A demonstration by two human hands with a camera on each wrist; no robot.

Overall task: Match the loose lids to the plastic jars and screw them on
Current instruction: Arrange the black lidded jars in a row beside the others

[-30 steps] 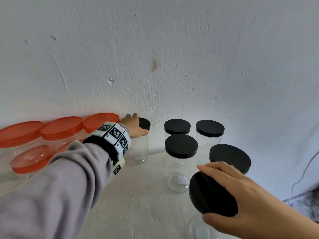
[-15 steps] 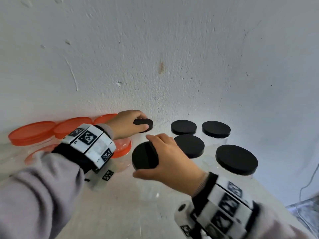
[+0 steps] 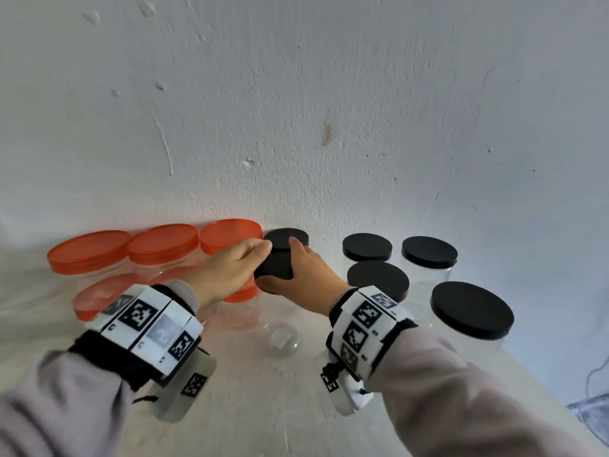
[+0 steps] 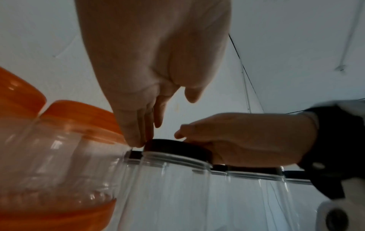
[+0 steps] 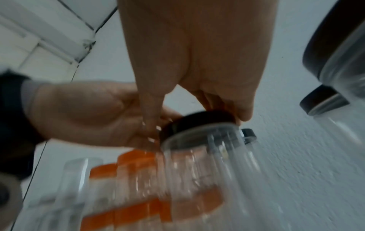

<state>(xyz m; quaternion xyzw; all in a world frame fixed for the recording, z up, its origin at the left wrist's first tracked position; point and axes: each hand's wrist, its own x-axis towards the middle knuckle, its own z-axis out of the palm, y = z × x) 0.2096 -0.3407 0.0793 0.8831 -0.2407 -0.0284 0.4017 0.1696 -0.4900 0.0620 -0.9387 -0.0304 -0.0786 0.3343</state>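
Observation:
A small black lid [image 3: 272, 270] sits on the mouth of a clear plastic jar [image 3: 282, 336] at the back middle of the white table. My right hand [image 3: 280, 263] grips this lid from the right, thumb and fingers curled round its rim. In the right wrist view the same hand [image 5: 197, 115] clasps the lid [image 5: 197, 123] over the jar's neck. My left hand [image 3: 250, 258] comes in from the left. In the left wrist view its straight fingers [image 4: 142, 137] touch the left edge of the lid [image 4: 175, 148], with the thumb held apart.
Right behind stands another small black-lidded jar [image 3: 286, 237] against the wall. Orange-lidded jars [image 3: 163, 242] crowd the left. Several black-lidded jars [image 3: 377, 280], one large [image 3: 471, 310], stand on the right near the table's edge. A cable [image 3: 593, 374] hangs beyond it.
My right hand carried the black lid from the front right to the back middle and set it on the clear jar. My left hand left the rear jar's lid and came beside this one.

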